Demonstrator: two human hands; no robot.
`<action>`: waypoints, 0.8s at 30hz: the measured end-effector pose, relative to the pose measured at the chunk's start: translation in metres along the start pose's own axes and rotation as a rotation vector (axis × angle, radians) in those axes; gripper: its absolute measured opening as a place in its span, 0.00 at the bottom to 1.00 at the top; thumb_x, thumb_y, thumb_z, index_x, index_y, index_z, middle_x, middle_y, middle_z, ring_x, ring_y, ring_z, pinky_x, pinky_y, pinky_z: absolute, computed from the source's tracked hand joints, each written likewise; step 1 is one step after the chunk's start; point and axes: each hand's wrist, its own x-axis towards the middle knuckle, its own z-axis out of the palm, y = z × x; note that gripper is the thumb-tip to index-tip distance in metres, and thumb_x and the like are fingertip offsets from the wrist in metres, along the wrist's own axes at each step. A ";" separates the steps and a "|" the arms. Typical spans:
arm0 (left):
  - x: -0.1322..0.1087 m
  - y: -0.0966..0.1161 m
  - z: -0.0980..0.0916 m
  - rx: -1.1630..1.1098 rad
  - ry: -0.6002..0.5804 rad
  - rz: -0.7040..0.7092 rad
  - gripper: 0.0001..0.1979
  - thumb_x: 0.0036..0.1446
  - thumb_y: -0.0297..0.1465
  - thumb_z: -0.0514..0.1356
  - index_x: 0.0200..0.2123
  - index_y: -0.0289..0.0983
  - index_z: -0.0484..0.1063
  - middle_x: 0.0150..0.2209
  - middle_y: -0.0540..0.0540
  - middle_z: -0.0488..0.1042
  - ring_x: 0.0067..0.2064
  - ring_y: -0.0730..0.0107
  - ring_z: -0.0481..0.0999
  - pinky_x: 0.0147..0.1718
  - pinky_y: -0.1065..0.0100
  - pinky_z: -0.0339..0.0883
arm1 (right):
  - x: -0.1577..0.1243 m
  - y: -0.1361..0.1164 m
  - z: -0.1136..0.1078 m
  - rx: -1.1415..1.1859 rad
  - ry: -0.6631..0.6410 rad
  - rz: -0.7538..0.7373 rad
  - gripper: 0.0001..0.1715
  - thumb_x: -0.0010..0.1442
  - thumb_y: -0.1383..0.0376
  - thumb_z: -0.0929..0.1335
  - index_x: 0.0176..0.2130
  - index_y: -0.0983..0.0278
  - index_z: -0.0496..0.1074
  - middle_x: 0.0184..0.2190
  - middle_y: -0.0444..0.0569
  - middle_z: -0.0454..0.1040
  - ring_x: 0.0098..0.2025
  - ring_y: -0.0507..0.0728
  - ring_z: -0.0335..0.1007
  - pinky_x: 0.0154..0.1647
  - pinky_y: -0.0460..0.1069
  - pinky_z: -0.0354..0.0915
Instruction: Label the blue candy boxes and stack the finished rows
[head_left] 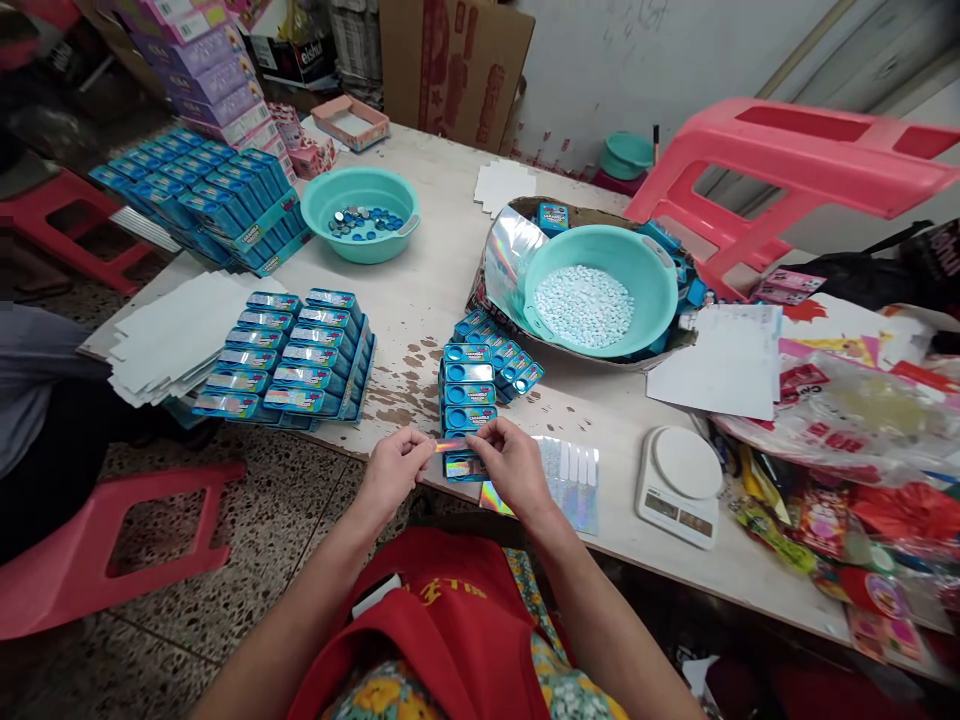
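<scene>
1. The left hand (pixel 391 470) and right hand (pixel 510 468) meet at the near edge of the table (pixel 435 290), fingertips pinched on the two ends of a small holographic sticker strip (pixel 451 446).
2. The strip is held level just above the nearest tin in a column of blue tins (pixel 466 395) that runs away from the hands.
3. A holographic sticker sheet (pixel 574 480) lies just right of the right hand, with a white scale (pixel 679 485) farther right.
4. A teal bowl of white candies (pixel 592 295) sits far right of the column; stacked blue tins (pixel 289 355) lie to the left.
</scene>
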 end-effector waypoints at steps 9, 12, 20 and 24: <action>0.021 -0.021 0.017 -0.061 -0.030 -0.013 0.13 0.47 0.40 0.58 0.23 0.36 0.63 0.18 0.56 0.61 0.17 0.80 0.58 0.18 0.76 0.51 | 0.002 0.001 0.004 -0.346 0.121 -0.117 0.03 0.54 0.68 0.62 0.31 0.61 0.64 0.32 0.48 0.68 0.34 0.56 0.64 0.33 0.49 0.57; 0.024 -0.035 0.021 0.027 0.022 -0.026 0.13 0.49 0.41 0.56 0.25 0.36 0.64 0.20 0.53 0.65 0.20 0.76 0.63 0.19 0.75 0.55 | 0.002 0.007 -0.005 -0.273 0.196 -0.129 0.03 0.53 0.67 0.63 0.33 0.61 0.64 0.34 0.48 0.66 0.35 0.55 0.63 0.35 0.49 0.58; -0.006 -0.050 0.037 0.160 -0.031 0.344 0.33 0.57 0.49 0.48 0.60 0.36 0.53 0.63 0.38 0.52 0.64 0.59 0.49 0.60 0.57 0.47 | 0.006 0.028 0.000 -0.077 0.154 0.082 0.26 0.46 0.48 0.69 0.39 0.61 0.64 0.30 0.43 0.67 0.28 0.54 0.63 0.28 0.48 0.58; -0.010 -0.058 0.029 0.348 -0.066 0.360 0.33 0.59 0.48 0.46 0.61 0.34 0.52 0.63 0.35 0.49 0.65 0.55 0.44 0.61 0.51 0.38 | 0.003 0.030 0.002 0.004 0.136 0.035 0.21 0.50 0.52 0.68 0.39 0.62 0.66 0.33 0.44 0.70 0.28 0.52 0.64 0.29 0.48 0.60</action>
